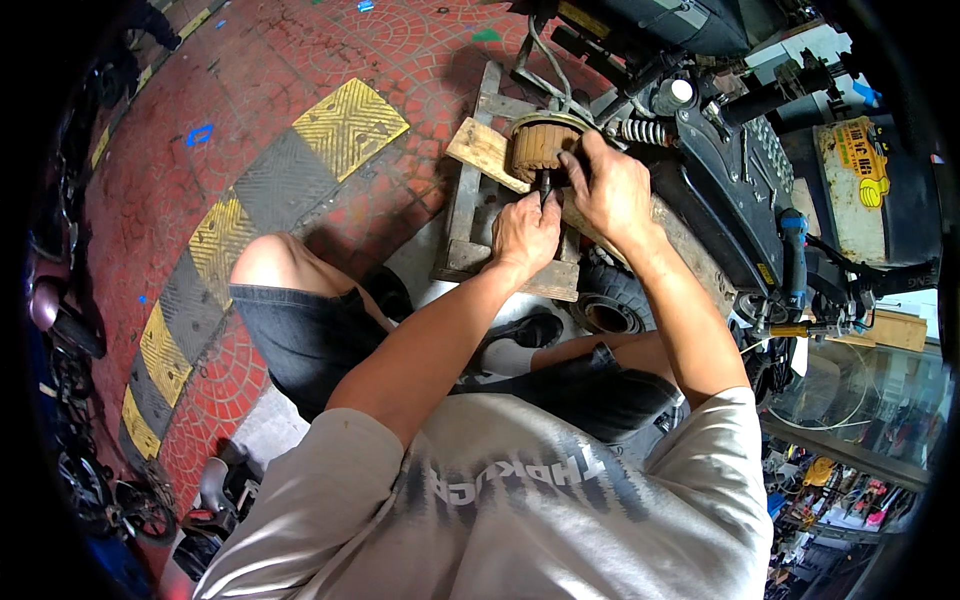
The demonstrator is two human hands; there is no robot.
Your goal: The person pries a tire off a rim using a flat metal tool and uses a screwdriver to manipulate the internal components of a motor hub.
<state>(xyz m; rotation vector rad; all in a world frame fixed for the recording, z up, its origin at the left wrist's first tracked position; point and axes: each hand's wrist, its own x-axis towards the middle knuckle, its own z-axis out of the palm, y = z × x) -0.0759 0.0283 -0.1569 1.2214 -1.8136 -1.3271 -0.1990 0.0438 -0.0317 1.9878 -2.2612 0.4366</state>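
A brown, ribbed hub motor stator [540, 148] with a pale rim on its far side rests over a low wooden frame [466, 200]. From its near face a dark axle [545, 184] points toward me. My left hand [527, 236] is closed round that axle, thumb and fingers pressed together at its end. On the right side of the stator, my right hand [612, 192] grips its edge with bent fingers; the fingertips are partly hidden. A loose light wooden board [486, 152] lies against the stator's left side.
A black tyre [608, 302] lies by my right foot. To the right stands a partly stripped scooter with a white spring shock [645, 132] and a blue power tool [793, 250] beside it. A yellow-black speed bump [228, 232] crosses the red paving at left.
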